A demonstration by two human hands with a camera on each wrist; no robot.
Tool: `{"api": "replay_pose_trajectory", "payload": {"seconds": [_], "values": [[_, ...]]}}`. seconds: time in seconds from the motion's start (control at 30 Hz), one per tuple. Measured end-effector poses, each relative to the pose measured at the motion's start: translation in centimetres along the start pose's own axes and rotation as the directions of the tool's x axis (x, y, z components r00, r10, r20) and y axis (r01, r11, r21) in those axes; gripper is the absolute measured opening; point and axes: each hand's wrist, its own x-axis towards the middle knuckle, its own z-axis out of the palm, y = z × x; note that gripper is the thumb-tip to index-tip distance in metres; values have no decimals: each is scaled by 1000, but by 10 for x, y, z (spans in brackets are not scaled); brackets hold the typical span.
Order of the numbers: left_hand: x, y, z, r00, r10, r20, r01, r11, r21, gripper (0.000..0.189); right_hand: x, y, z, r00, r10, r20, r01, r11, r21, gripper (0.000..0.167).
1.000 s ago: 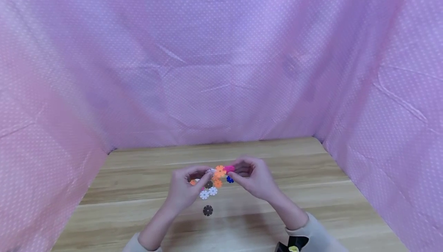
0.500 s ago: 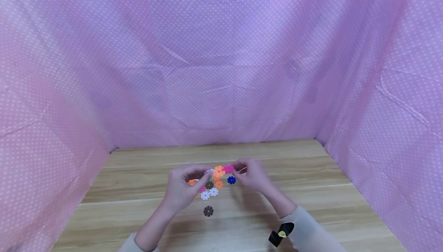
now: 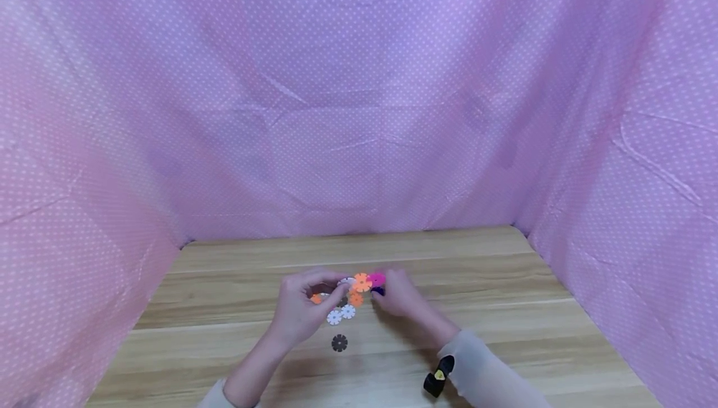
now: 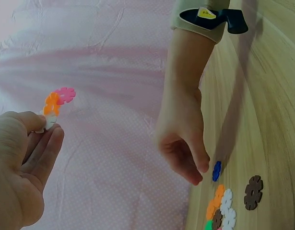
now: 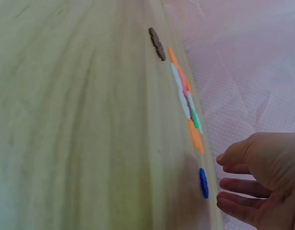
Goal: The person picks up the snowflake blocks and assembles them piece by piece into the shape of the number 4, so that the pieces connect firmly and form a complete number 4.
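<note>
Chain (image 4: pixel 52 103) is held up off the surface (image 3: pixel 449 247), three slotted discs long: white disc (image 4: pixel 50 120) at the gripped end, orange disc (image 4: pixel 52 98) in the middle, pink disc (image 4: pixel 66 95) at the free end. Handling, judged by look: light, thin, stiff plastic. Weight can be ignored. Faces look smooth, so some slip is to be expected under a loose pinch. Breakage is unlikely; the joints are probably the weak point, held by slot friction only, so twisting should be avoided. Best hold: flat faces of a disc, close to the joint being loaded, slots kept uncovered.

Hands: white disc is pinched between thumb and fingers of the left hand (image 4: pixel 15 163); the rest of the chain is left sticking out past the fingertips. Nothing is seen to be held by the right hand (image 4: pixel 183 129): fingers are bent, thumb and fingers parted by a moderate gap, blue disc (image 4: pixel 217 171) just beside the fingertips, apart from them in both wrist views. Blue disc lies flat, so it is probably best taken by the rim.

Also on the surface: mixed pile (image 3: pixel 348 311), green disc (image 5: pixel 194 120) included, and lone brown disc (image 3: pixel 339 342) nearer the person.
</note>
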Motion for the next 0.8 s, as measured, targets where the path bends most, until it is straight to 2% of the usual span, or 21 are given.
{"api": "replay_pose_trajectory", "payload": {"seconds": [0.17, 0.3, 0.4, 0.5, 0.6, 0.7, 0.8], "values": [[-1, 0, 1, 1000, -12, 5, 12, 1000, 3, 13, -1, 0, 6, 996, -85, -7, 84, 993, -79, 12], [-1, -1, 2, 1000, -23, 13, 23, 1000, 1, 13, -4, 0, 8, 990, -138, -7, 135, 978, -160, 17], [-2, -2, 3, 999, -26, 18, 26, 1000, 4, 13, -6, -1, 9, 992, -129, -6, 127, 979, -158, 17], [-3, -2, 3, 999, -27, 18, 27, 1000, 10, 12, -6, -2, 9, 992, -124, -14, 120, 980, -158, 10], [-3, -1, 2, 999, -41, 17, 41, 999, 14, 11, -6, -2, 10, 987, -155, -36, 146, 973, -176, 3], [-4, -1, 1, 999, -49, 15, 48, 999, 14, 11, -6, -2, 11, 980, -189, -55, 175, 965, -197, 5], [-4, -1, 1, 999, -45, 16, 45, 999, 18, 11, -8, -2, 10, 986, -159, -45, 150, 974, -169, 8]]}}
